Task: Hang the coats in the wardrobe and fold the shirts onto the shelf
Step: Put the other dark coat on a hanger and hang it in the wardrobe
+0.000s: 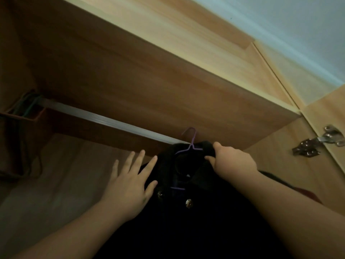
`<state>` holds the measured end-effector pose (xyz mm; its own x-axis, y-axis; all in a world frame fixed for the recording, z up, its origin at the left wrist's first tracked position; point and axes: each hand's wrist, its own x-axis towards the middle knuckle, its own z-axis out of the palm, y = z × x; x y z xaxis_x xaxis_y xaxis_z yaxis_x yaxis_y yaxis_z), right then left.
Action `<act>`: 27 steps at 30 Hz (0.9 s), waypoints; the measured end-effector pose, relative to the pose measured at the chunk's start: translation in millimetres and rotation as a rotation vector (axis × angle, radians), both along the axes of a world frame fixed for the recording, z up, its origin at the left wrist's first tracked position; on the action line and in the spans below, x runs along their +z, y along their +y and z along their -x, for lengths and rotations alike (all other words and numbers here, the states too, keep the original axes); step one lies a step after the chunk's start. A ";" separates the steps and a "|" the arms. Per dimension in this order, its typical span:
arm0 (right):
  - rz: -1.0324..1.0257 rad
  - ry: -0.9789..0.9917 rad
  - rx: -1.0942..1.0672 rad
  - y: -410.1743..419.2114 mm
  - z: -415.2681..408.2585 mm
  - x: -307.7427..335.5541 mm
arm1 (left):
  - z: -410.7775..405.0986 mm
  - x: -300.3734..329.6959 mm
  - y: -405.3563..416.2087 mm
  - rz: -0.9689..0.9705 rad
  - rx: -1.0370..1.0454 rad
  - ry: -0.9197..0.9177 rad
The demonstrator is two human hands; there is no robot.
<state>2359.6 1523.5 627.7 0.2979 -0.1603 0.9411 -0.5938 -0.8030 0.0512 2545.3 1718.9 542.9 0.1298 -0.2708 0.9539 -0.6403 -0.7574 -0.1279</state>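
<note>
- coat (196, 217): black, very dark fabric; two round metallic buttons on the front, one near the left thumb, one at centre; small label inside the collar; fills the frame's 6 o'clock sector, inside the wardrobe (130, 81)
- hanger (190, 144): thin purple wire; shoulders sit inside the collar, hook pokes up at 12 o'clock of the coat, just beside the rail (104, 118); whether the hook is actually over the rail, cannot tell
- right hand (233, 161): at 2 o'clock of the coat; fingers curled, pinching the collar edge by the hanger shoulder; thumb tip up on top of the collar
- left hand (130, 184): at 9 o'clock of the coat; fingers straight and spread, grasping nothing; index and thumb tips lie over the coat's left shoulder edge, contact vs just in front unclear
- rail runs from 9 o'clock towards centre; its right end is hidden behind the collar
- more hangers (28, 103), greenish, bunched at the rail's far left end; too dark to count
- metal door hinge (319, 143) at 3 o'clock on the wardrobe side panel
- coat's lower part is cut off by the bottom edge; sleeves and hem lost in shadow; a reddish patch at 4 o'clock behind the right forearm, unidentifiable
</note>
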 end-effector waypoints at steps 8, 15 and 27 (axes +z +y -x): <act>0.005 0.013 -0.002 -15.4 -36.5 5.3 | -40.3 -1.2 -10.8 -0.035 -0.019 0.092; 0.067 0.034 -0.082 -1.2 -51.9 -17.9 | -66.0 -27.8 -16.6 -0.040 0.014 0.101; 0.174 -0.099 -0.182 44.1 -51.8 -72.0 | -63.4 -88.4 9.2 -0.006 -0.094 0.109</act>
